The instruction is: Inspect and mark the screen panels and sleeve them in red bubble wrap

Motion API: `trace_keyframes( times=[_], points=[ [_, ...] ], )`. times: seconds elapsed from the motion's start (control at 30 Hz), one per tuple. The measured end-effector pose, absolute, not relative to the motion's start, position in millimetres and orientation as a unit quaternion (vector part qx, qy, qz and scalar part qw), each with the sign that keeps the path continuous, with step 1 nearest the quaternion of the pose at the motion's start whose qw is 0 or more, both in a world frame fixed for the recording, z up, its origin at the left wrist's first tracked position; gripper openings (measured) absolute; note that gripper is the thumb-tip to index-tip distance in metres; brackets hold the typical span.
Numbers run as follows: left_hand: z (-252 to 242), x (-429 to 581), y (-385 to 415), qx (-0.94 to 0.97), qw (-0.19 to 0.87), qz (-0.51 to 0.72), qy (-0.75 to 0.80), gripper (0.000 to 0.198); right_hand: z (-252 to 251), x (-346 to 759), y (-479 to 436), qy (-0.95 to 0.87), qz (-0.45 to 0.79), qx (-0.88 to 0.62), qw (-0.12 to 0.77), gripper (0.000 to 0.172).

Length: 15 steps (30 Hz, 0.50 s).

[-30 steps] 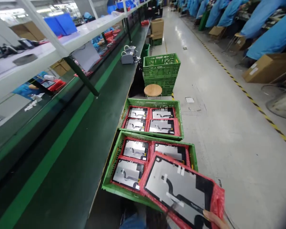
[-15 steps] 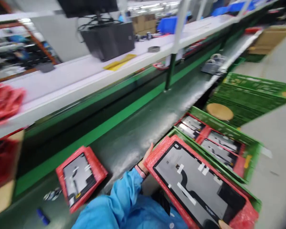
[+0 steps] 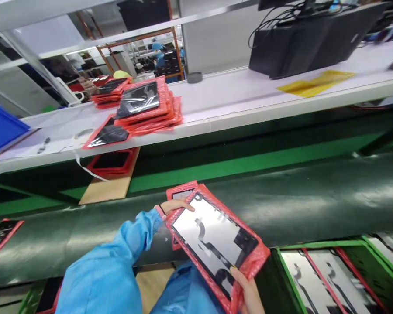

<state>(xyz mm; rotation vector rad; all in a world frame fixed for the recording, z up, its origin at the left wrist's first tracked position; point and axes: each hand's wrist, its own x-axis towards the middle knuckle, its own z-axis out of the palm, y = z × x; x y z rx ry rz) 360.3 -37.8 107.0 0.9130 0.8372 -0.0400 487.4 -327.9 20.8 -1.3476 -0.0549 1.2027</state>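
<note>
Over the near edge of the worktop (image 3: 317,196), a panel (image 3: 212,244) in red bubble wrap is slanting between the two hands, its silvery side facing up. The right hand (image 3: 249,290) is gripping the near end with the thumb on top; the left hand (image 3: 180,205) is clamping the opposite end, a finger lying on the silvery side. The hands are resting well apart, with the panel spanning the gap.

At the right, beside the worktop, a green crate (image 3: 350,245) is holding wrapped panels (image 3: 334,272). Just beyond the left hand, a second panel (image 3: 181,192) is lying partly hidden on the dark green surface; whether it is touching the first, one cannot tell. Far to the left, a third panel (image 3: 1,235) is lying partly out of view.

Behind, a bright green stripe (image 3: 249,168) is running lengthwise, and a wooden board (image 3: 108,192) is carrying a dark panel (image 3: 113,161). Higher up, a white shelf (image 3: 232,98) is bearing a blue bin (image 3: 3,128), a red-wrapped stack (image 3: 147,104), a dark roll (image 3: 194,77) and a yellow sheet (image 3: 314,83), with a black box (image 3: 298,48) standing behind the sheet. Beyond, a grey partition (image 3: 216,43) is rising next to an orange frame (image 3: 178,52), and a cluttered room is showing through, small and blurred.
</note>
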Motion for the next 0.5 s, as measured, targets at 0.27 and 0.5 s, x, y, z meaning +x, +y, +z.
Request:
trace_keyframes(
  times=[0.27, 0.5],
  points=[
    [97.6, 324.1, 63.7, 0.501, 0.752, -0.043, 0.426, 0.027, -9.0, 394.5, -225.4, -0.009, 0.507, -0.557, 0.658, 0.084],
    [77.6, 358.6, 94.0, 0.572, 0.691, -0.125, 0.424, 0.045, -55.5, 349.8, -212.9, -0.002, 0.495, -0.584, 0.644, 0.063]
  ],
)
